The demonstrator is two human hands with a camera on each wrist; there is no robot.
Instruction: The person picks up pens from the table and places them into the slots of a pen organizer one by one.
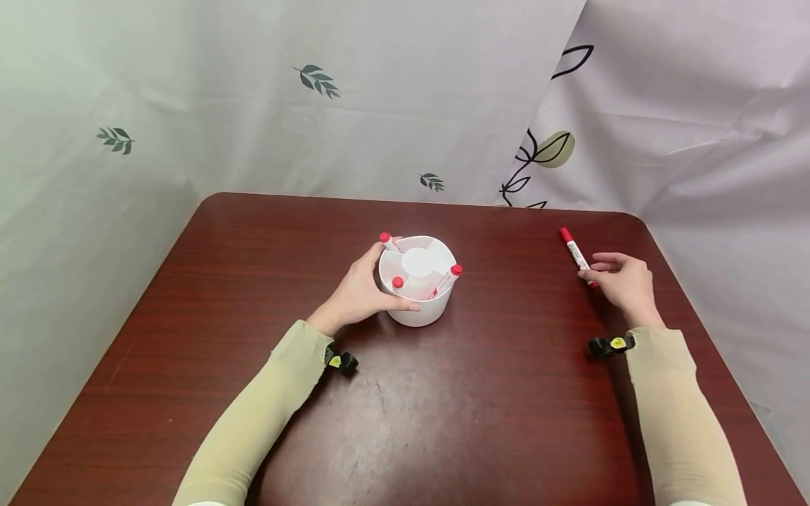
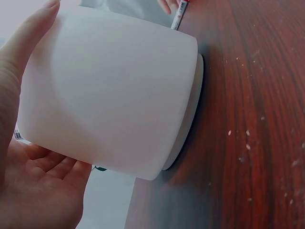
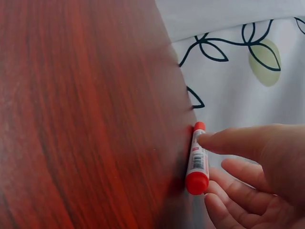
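A white round pen holder (image 1: 418,311) with divided compartments stands near the middle of the table. Three red-capped markers lean in it, among them one marker (image 1: 387,242) at the back left. My left hand (image 1: 362,292) grips the holder, the thumb along its front and the fingers round the far side; its smooth wall (image 2: 109,90) fills much of the left wrist view. At the right, a white marker (image 1: 574,251) with red ends lies on the table. My right hand (image 1: 626,284) is at its near end, thumb tip (image 3: 209,139) against the barrel, other fingers loosely bent beside it.
The dark reddish-brown wooden table (image 1: 500,393) has rounded far corners. White cloth (image 1: 253,105) with leaf prints hangs behind it and along both sides. The marker lies close to the table's right edge. A black wrist camera (image 1: 610,346) sits on each wrist.
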